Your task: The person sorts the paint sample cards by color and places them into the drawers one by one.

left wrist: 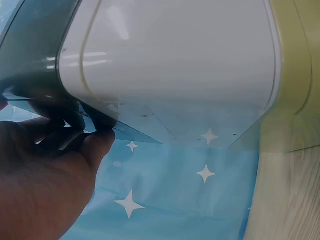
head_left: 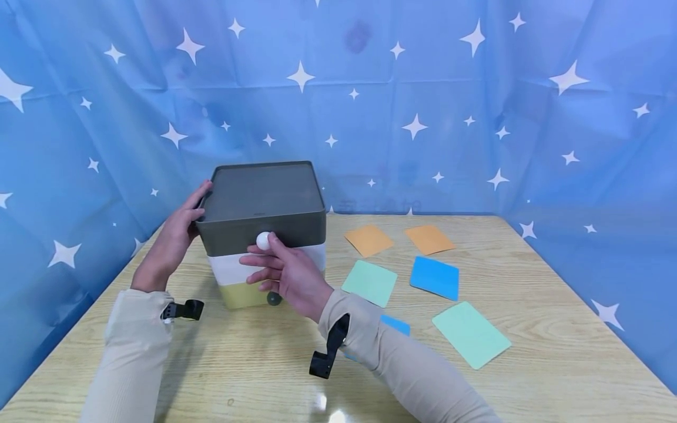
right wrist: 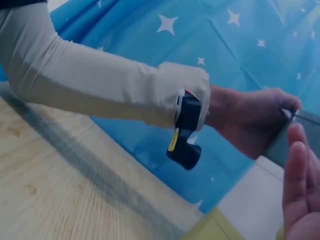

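The white knob (head_left: 262,241) is sitting on the front of the box's dark top tier, and I am pinching it between the thumb and forefinger of my right hand (head_left: 298,279), while my other right fingers are stretching out below it. The box (head_left: 259,191) itself is standing on the left part of the table (head_left: 550,341), its white tier lying under the dark one and its yellow tier at the bottom, where a black knob (head_left: 274,298) is showing under my right fingers. My left hand (head_left: 171,238) is resting along the box's left side, fingers spread and touching the dark tier near its rim.

To the right of the box, two orange cards (head_left: 369,241) are lying farthest back; two green cards (head_left: 369,283) and a blue card (head_left: 435,278) are lying nearer me. More blue is peeking out beside my right sleeve (head_left: 402,352). Behind everything, a blue curtain (head_left: 359,53) with white stars is hanging.
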`<move>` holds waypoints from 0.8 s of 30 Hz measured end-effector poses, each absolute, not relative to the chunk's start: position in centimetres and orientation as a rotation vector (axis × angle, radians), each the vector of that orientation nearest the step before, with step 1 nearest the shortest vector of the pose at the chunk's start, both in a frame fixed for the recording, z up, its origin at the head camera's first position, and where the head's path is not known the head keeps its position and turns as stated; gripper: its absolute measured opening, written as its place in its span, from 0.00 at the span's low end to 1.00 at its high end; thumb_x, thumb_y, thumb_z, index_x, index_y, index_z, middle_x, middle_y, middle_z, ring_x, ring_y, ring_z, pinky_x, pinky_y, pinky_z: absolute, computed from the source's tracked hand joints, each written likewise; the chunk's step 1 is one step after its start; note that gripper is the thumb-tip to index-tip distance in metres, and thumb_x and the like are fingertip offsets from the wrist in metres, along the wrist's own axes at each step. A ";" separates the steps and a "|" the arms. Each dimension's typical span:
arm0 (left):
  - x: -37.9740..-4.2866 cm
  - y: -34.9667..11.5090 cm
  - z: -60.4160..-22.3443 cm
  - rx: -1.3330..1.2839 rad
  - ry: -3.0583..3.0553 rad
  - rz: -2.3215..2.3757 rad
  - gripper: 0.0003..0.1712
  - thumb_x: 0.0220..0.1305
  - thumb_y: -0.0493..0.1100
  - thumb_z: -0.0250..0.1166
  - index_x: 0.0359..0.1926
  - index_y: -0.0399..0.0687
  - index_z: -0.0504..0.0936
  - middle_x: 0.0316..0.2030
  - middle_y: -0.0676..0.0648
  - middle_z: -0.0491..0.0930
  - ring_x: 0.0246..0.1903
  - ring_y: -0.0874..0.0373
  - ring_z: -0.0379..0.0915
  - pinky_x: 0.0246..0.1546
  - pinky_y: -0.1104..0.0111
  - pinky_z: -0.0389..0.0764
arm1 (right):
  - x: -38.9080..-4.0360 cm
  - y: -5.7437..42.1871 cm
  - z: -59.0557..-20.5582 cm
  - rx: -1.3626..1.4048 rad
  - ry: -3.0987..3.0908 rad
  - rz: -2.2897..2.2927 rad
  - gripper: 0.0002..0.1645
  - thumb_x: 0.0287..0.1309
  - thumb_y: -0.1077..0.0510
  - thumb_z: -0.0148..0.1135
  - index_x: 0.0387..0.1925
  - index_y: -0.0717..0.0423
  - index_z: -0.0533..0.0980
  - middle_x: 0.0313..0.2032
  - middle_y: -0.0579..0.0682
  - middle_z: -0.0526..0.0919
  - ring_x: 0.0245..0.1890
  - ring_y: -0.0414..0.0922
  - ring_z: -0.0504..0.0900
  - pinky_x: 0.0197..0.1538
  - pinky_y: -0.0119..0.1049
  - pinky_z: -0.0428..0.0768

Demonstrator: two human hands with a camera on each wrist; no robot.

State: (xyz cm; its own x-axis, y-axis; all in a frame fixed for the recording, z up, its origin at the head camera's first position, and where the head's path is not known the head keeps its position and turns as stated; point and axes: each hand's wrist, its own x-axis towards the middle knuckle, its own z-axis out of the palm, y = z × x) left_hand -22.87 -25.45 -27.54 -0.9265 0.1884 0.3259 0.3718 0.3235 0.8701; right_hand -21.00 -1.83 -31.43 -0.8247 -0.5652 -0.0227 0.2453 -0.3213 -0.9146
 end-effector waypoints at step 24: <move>-22.9 -25.6 -27.6 -0.491 -2.417 -1.680 0.33 0.79 0.49 0.31 0.81 0.55 0.43 0.82 0.54 0.31 0.80 0.43 0.26 0.76 0.39 0.36 | -20.0 -2.0 -31.5 -0.362 1.420 -2.219 0.28 0.75 0.42 0.48 0.57 0.59 0.79 0.31 0.40 0.88 0.25 0.37 0.75 0.33 0.27 0.73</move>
State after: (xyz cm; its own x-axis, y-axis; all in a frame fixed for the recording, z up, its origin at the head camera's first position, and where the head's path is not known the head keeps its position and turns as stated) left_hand -22.93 -25.56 -27.56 -0.9339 0.1767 0.3107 0.3528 0.3163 0.8806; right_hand -19.96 -1.99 -31.54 -0.8510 -0.5241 -0.0334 0.2500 -0.3482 -0.9035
